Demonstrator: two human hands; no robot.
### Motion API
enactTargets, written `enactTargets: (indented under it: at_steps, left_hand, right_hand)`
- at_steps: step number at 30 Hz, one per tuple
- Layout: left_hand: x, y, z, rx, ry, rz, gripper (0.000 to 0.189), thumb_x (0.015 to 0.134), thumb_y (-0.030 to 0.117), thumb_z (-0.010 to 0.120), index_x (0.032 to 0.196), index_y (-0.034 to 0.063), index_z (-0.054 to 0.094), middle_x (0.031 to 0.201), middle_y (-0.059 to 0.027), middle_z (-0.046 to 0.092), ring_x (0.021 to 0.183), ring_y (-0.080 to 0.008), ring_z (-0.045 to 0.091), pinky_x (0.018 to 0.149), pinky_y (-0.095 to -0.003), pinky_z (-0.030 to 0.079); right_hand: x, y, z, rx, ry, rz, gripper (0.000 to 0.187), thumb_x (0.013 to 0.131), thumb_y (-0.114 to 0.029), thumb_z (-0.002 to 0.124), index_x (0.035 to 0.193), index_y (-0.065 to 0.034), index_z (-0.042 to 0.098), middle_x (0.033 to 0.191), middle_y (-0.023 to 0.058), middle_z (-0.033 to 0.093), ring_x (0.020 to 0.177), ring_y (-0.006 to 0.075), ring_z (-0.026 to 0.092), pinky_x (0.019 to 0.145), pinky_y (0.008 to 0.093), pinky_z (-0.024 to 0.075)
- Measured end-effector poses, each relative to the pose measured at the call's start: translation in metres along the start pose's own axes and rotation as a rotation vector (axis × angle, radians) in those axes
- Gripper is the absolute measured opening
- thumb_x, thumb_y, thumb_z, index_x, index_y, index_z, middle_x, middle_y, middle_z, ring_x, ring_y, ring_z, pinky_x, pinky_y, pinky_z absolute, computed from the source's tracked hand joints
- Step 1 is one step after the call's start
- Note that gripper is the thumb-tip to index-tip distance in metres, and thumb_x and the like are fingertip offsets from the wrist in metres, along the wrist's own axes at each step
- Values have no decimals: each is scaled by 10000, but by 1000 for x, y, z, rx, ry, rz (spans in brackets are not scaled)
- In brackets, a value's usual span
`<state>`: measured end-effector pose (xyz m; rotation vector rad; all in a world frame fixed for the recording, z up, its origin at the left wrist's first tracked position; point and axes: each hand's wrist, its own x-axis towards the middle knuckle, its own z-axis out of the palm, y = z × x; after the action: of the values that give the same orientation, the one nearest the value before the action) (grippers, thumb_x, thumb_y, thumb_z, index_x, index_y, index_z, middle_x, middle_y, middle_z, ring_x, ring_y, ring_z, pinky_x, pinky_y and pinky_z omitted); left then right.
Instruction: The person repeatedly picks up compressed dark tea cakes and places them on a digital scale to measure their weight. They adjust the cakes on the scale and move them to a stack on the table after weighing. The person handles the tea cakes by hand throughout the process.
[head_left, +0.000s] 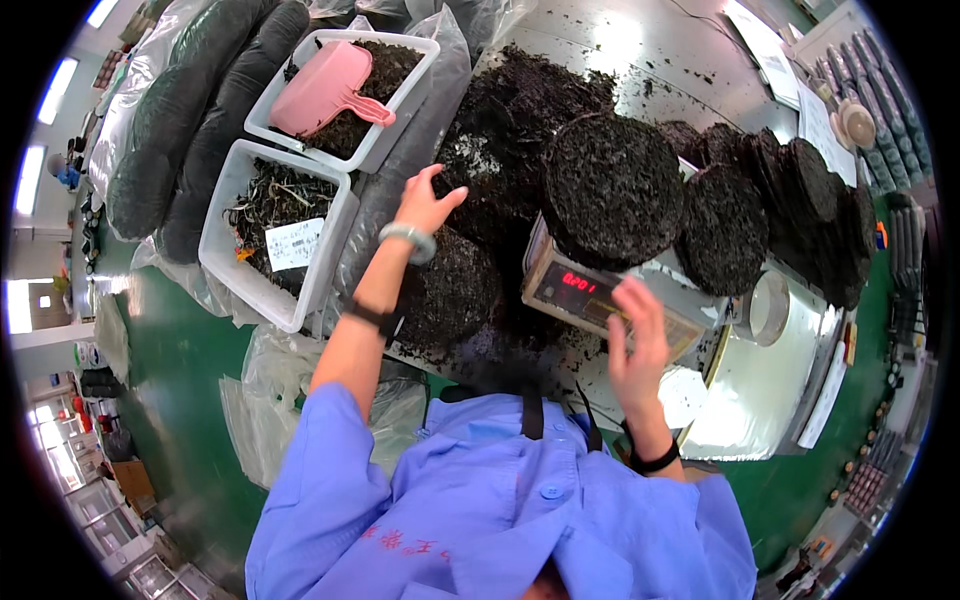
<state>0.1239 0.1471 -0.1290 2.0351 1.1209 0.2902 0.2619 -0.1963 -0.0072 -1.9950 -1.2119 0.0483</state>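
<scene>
My left hand (429, 202), with fingers spread and nothing in it, is over the left edge of a loose heap of dark dried seaweed (517, 105). My right hand (639, 341), slightly blurred, is in front of a digital scale (574, 289) with a lit red display; it holds nothing, its fingers loosely bent. A round dark seaweed cake (613, 191) rests on the scale. Another round cake (722, 229) leans to its right, beside a row of several stacked cakes (810, 187). One more dark round cake (450, 289) lies below my left hand.
At the left stand a white plastic bin (349, 193) of scraps with a written note and another bin (427, 56) with a pink scoop (322, 86). Long filled plastic bags (217, 97) lie beyond them. A roll of tape (765, 307) and a shiny sheet (757, 390) are at the right.
</scene>
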Motion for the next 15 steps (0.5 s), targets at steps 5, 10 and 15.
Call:
enactTargets:
  at_steps: [5,10,15]
  left_hand:
    - [118,-64,81,213,-225,-603,1079,718,506,831,1512,24,283,1497,-257,415,1376,-371,431,1102,-456,396]
    - [107,-68,116,267,-305,-733,1263,640,711,788,1576,407,-3,1628,-258,-49,1470,-517,111,1135,-616,273]
    - [87,-44,139,187,-328,-177,1014,648,446,892,1498,352,346,1582,-228,147,1397,-529,240,1135,-542,328]
  right_hand:
    - [-25,13,0,149,-272,-1,235,820,48,664,1044,-21,683,1118,181,680,1000,355,670,853,395,552]
    - [-49,40,-9,118,-239,274,182,823,34,682,995,-22,694,942,143,711,841,325,683,737,386,541]
    - [-47,54,10,176,-301,385,145,846,27,664,983,-7,698,886,157,696,793,327,672,703,384,527]
